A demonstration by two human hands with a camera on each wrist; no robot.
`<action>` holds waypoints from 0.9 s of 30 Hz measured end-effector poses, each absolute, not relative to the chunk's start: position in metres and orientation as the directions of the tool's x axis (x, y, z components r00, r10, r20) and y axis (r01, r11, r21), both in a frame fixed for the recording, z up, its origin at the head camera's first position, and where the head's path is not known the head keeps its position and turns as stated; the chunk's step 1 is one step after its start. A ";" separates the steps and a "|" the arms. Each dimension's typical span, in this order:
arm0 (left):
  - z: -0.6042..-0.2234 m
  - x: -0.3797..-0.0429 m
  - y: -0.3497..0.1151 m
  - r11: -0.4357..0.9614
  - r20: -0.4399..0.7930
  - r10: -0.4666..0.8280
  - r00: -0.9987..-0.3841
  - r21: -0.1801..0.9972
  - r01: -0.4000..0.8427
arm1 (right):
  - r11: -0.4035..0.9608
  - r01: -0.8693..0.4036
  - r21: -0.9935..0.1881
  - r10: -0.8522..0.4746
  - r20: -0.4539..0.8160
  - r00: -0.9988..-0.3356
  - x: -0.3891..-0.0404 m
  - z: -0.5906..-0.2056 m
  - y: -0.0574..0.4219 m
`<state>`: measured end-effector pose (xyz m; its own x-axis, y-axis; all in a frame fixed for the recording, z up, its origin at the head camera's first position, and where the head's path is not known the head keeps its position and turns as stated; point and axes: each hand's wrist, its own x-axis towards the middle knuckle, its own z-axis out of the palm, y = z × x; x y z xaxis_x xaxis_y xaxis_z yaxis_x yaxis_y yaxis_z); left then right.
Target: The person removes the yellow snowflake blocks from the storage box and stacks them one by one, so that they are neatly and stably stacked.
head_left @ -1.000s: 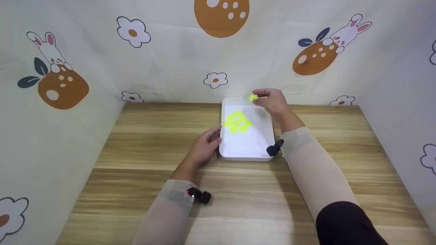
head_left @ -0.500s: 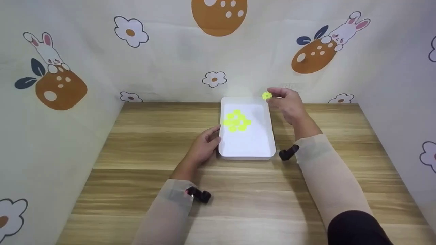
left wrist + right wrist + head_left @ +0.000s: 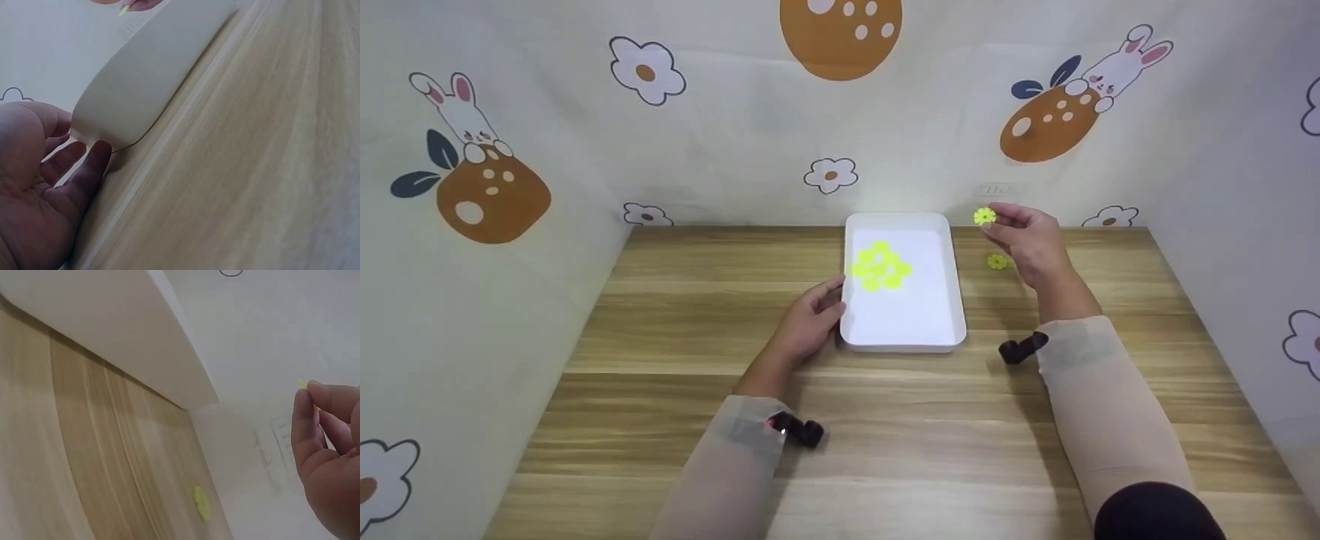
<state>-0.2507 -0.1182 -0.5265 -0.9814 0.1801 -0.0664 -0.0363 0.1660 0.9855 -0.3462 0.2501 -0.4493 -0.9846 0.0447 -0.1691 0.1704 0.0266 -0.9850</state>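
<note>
A yellow notched disc [image 3: 985, 217], flower-shaped like an interlocking building disc, is pinched between thumb and fingers of my right hand [image 3: 1037, 244]. That hand is raised to the right of the white tray's [image 3: 904, 330] far corner. Below it, a second yellow disc [image 3: 997, 262] lies on the table; it also shows as a yellow piece [image 3: 201, 503] in the right wrist view. Several yellow discs [image 3: 880, 268] lie grouped inside the tray, toward its left. My left hand [image 3: 808, 322] rests with its fingertips against the tray's left outer wall [image 3: 129, 90], fingers relaxed.
The tray stands on a wood-grain table [image 3: 697, 315]. A pale patterned cloth wall [image 3: 735, 135] rises right behind the tray, with more cloth at both sides. Small black cameras sit on both wrists.
My right hand has moved right, from above the tray's far edge to beyond its right side, with the disc in its fingers. The disc on the table has come into sight. My left hand stays put.
</note>
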 end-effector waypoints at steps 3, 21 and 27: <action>-0.527 -0.251 -0.119 0.157 -0.066 0.179 -0.982 0.987 -0.038 | -0.012 0.189 -0.982 0.056 -0.189 -0.980 -0.343 -0.454 0.257; -0.527 -0.251 -0.118 0.197 -0.098 0.160 -0.982 0.978 -0.066 | -0.018 0.322 -0.947 0.086 -0.322 -0.943 -0.342 -0.489 0.288; -0.527 -0.252 -0.118 0.182 -0.095 0.163 -0.982 0.981 -0.065 | 0.045 0.348 -0.936 0.090 -0.344 -0.935 -0.346 -0.494 0.294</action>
